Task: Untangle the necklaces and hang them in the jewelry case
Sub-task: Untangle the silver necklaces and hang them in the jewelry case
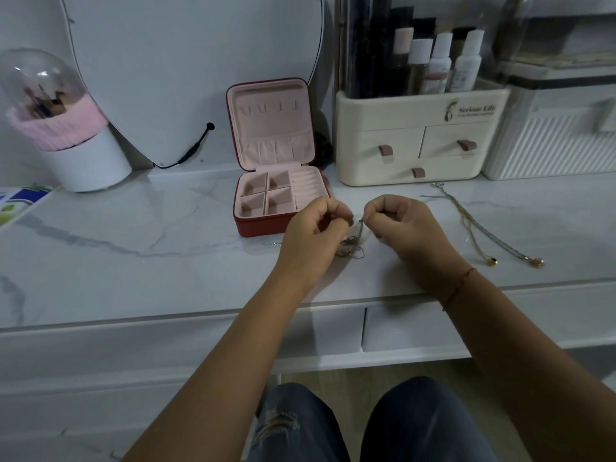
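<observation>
Marble vanity top point(133, 261) — left hand point(316, 235) and right hand point(403, 228) each pinch the tangled necklaces point(353, 245) just in front of the open jewelry case point(260, 225) — loosening strands gently, rather than tugging, seems wisest.

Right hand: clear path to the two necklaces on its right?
Likely yes: only bare countertop between the right hand and the two necklaces. It pinches the tangled chain, though, so must release first.

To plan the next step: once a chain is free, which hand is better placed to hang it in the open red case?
Probably the left hand: it is at the front corner of the red pink-lined jewelry case, while the right hand is farther right. Both pinch the tangled thin metal chains.
</observation>
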A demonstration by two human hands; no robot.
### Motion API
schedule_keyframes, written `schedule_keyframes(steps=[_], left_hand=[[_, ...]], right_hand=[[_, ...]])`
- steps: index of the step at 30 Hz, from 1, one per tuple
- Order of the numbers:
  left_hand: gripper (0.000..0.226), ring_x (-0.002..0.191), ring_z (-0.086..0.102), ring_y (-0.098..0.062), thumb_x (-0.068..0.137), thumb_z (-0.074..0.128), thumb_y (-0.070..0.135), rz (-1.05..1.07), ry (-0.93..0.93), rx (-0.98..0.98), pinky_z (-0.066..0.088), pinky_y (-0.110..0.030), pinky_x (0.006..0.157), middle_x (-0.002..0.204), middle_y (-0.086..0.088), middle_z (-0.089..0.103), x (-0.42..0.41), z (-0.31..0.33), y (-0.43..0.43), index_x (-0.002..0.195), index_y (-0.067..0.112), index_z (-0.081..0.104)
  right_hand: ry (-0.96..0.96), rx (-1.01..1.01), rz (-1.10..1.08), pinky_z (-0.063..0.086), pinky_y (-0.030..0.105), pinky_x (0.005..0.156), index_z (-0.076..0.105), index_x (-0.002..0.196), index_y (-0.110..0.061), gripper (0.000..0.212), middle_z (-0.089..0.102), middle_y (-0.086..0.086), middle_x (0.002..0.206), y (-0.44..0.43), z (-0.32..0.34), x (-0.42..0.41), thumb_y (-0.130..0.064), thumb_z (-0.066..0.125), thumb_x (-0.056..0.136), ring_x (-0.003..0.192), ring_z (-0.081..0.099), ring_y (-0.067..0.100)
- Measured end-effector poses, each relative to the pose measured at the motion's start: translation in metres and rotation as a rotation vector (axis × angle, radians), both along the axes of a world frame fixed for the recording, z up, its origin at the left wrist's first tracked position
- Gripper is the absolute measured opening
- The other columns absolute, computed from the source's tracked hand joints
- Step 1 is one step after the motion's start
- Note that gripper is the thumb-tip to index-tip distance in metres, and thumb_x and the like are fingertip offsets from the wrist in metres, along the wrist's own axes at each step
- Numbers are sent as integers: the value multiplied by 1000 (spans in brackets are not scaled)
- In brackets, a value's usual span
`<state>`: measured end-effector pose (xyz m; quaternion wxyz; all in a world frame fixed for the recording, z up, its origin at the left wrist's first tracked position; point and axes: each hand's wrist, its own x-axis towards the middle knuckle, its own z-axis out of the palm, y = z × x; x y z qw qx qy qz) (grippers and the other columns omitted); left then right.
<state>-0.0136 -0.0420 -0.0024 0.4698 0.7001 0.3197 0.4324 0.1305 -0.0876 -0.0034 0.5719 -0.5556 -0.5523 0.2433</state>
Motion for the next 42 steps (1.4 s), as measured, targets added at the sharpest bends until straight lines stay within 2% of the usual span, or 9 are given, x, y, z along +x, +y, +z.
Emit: schedule_keyframes(steps=[4, 8, 12, 16, 19, 24, 30, 36, 42], left_hand=[[14, 86, 64, -11, 88, 62, 7, -14, -11, 4, 50, -17, 74, 93, -6, 70, 0, 0, 0, 97, 14, 70], [10, 78, 66, -15, 85, 70, 11, -8, 20, 40, 55, -23, 71, 84, -7, 72, 0, 0, 0, 94, 13, 73], [5, 65, 65, -4, 85, 69, 8, -24, 33, 46, 50, -15, 60, 75, -2, 70, -1, 1, -1, 87, 11, 72], [5, 68, 59, -10, 78, 66, 9, 28, 24, 101, 51, -26, 66, 73, -3, 66, 1, -1, 0, 77, 13, 67], [5, 65, 55, -9, 74, 61, 12, 37, 15, 98, 48, -25, 63, 69, 0, 63, 1, -1, 0, 75, 11, 65], [14, 66, 54, -9, 70, 57, 22, 8, 68, 56, 48, -30, 64, 70, -2, 63, 3, -1, -1, 75, 12, 65], [19, 77, 56, -14, 73, 53, 20, -31, 5, -17, 47, -25, 72, 82, -14, 64, 0, 1, -2, 79, 6, 65], [13, 83, 62, -11, 86, 68, 11, -48, -9, -1, 50, -19, 71, 91, -7, 70, 1, -2, 1, 96, 20, 70], [14, 72, 64, -5, 83, 72, 12, 22, 25, 111, 51, -18, 67, 75, 8, 70, 0, -1, 2, 83, 25, 72]], right_hand=[[-6, 20, 25, 35, 9, 53, 63, 70, -16, 25, 54, -15, 50, -1, 2, -1, 3, 56, 87, 51, 44, -2], [9, 28, 50, 37, 8, 55, 63, 72, -13, 23, 55, -15, 51, -1, 3, -1, 4, 54, 86, 53, 47, -3], [7, 19, 64, 38, 8, 54, 62, 71, -13, 26, 55, -15, 51, -2, 3, -1, 5, 52, 87, 52, 47, -4], [8, -3, 121, 38, 9, 54, 63, 74, -12, 17, 55, -14, 53, -3, 3, -4, -2, 56, 86, 53, 48, -3], [9, -8, 160, 39, 9, 55, 63, 75, -14, 10, 56, -14, 54, -4, 4, -6, -13, 54, 78, 54, 49, -3], [14, -19, 116, 39, 11, 54, 62, 73, -12, 25, 55, -13, 51, -2, 2, -4, 5, 51, 88, 52, 47, -3], [66, -16, -12, 35, 15, 55, 61, 67, -17, 12, 50, -12, 50, 2, -1, 2, -15, 56, 78, 51, 41, 2], [61, -15, 77, 35, 14, 55, 62, 67, -17, 11, 50, -10, 52, 1, -1, 1, -19, 54, 76, 53, 42, 3], [65, -23, 102, 34, 17, 55, 64, 69, -19, 10, 49, -8, 52, 2, -3, 4, -20, 57, 76, 54, 41, 5]])
